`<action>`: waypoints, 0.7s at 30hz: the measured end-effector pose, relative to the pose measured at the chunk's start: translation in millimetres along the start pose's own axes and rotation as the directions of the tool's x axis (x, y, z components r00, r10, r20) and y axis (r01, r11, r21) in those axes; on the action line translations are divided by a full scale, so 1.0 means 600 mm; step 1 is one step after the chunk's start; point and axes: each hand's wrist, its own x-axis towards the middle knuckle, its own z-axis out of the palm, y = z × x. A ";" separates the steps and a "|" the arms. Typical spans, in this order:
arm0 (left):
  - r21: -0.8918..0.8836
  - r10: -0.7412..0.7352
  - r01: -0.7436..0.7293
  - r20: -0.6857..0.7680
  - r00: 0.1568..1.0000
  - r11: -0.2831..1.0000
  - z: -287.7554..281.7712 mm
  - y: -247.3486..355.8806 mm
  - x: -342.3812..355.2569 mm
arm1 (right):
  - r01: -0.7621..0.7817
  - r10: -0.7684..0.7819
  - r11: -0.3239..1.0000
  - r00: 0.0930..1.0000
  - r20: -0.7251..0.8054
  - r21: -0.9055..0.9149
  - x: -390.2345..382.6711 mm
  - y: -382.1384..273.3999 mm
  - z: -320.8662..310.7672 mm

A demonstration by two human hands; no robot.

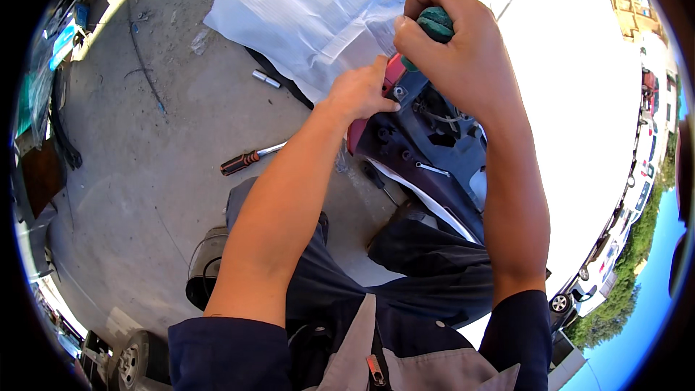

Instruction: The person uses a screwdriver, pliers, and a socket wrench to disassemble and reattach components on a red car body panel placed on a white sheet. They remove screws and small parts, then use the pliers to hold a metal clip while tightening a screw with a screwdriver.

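In front of me lies a dark plastic vehicle part (382, 137) with a red edge, its hollow side with clips and brackets facing up. My left hand (360, 92) grips its red rim, fingers over the edge and thumb on the inner side. My right hand (457, 51) is closed around the green handle of a screwdriver (435, 24), held above the same part; its shaft and tip are hidden behind the hand. A small wrench (433, 168) rests on the dark part. Beside it on the ground is a black-handled screwdriver (373, 174).
An orange-and-black screwdriver (240, 163) and a metal socket (266, 79) lie on the concrete floor (166, 195) to the left. White sheeting (304, 22) spreads under and beyond the part. A wheel (137, 362) is at lower left; parked vehicles (644, 166) stand far right.
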 end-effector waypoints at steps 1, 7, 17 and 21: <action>-0.022 0.002 -0.001 0.020 1.000 1.000 0.002 -0.005 0.002 | 0.013 -0.013 1.000 1.000 -0.015 0.010 -0.004 0.000 -0.001; -0.284 0.065 -0.048 0.051 0.997 0.958 0.021 -0.027 0.011 | 0.013 -0.013 0.999 1.000 -0.017 0.030 -0.023 0.001 -0.011; -0.219 -0.122 0.064 -0.265 0.956 0.974 0.024 0.023 -0.027 | 0.039 -0.008 0.970 0.992 -0.130 0.241 -0.089 0.030 -0.013; -0.179 -0.217 0.185 -0.185 0.958 0.966 -0.003 0.045 -0.033 | 0.104 -0.090 0.967 0.993 -0.070 0.231 -0.111 0.031 -0.014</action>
